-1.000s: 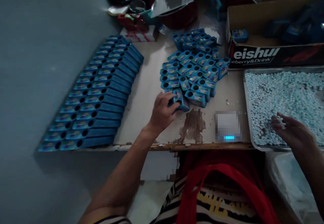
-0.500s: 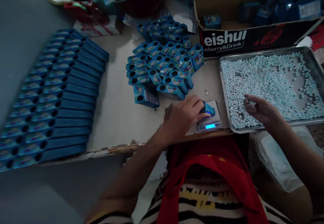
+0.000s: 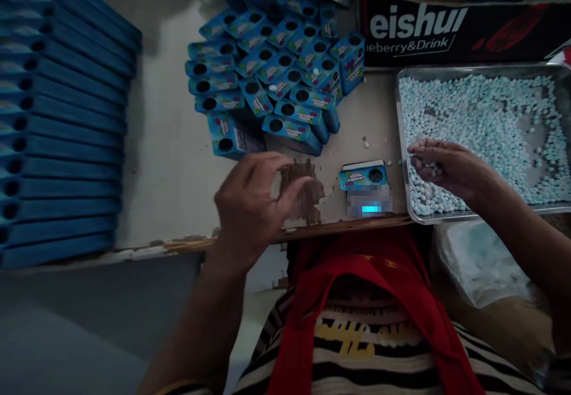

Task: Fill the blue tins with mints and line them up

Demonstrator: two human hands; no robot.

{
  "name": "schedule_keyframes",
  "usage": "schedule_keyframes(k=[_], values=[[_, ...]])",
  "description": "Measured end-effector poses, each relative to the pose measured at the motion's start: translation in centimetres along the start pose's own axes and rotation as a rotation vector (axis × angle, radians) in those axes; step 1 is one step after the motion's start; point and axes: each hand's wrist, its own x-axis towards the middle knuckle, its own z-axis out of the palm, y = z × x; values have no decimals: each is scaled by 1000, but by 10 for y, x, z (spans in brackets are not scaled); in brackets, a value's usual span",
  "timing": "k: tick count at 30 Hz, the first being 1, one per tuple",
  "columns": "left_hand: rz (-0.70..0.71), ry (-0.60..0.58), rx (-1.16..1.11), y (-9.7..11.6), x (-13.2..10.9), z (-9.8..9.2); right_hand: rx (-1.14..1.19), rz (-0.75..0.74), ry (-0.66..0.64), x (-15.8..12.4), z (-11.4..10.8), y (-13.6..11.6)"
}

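Whitish pellets point(image 3: 432, 168) in cupped right hand point(image 3: 459, 172); left hand point(image 3: 256, 198) C-curved.

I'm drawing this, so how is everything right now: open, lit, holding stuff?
left grip: open, holding nothing
right grip: curled around some pellets
metal tray: partly covered with more pellets
scale: screen lit, numbers unreadable
small blue box: on the scale, hole showing
middle blue boxes: bunched together, holes showing
left blue boxes: lined up closely
cardboard carton: open on top

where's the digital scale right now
In the head view, right of centre near the table's front edge: the scale sits just left of the metal tray, with a blue box on it.
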Motion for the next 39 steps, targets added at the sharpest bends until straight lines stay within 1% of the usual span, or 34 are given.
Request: schedule_keyframes(k=[2,4,7,9,11,14,16,19,25,28,30,31,33,35,37,39], values=[[-15,-3,9,-15,-15,-4,-91,27,-17,-8,10,-11],[21,26,51,-25,-26,-5,-169,49,-56,-17,19,-21],[72,82,132,-31,-34,1,-239,57,-94,-28,30,-30],[77,89,144,-32,-34,6,-256,56,-61,-33,36,-34],[66,74,137,-30,-34,11,-267,61,-21,-37,40,-36],[49,89,84,-26,-35,13,-320,40,-8,-40,44,-39],[1,105,18,-23,-36,12,-381,4,-23,-42,47,-40],[-73,68,-77,-19,-38,9,-449,-32,-60,-41,51,-40],[-48,86,-152,-3,-36,7,-466,-29,-82,-36,58,-38],[-96,61,-192,7,-36,9,-469,-35,-84,-36,63,-39],[-169,-2,-239,14,-39,16,-473,-56,-74,-37,66,-40],[-205,-44,-271,19,-41,23,-469,-69,-62,-37,68,-41],[-235,-120,-355,32,-46,42,-457,-98,-33,-38,68,-43],[-229,-171,-427,48,-50,65,-437,-134,-8,-38,64,-43],[-243,-205,-441,64,-53,87,-408,-161,7,-38,59,-41],[-297,-221,-410,77,-54,102,-380,-166,18,-37,52,-35]])
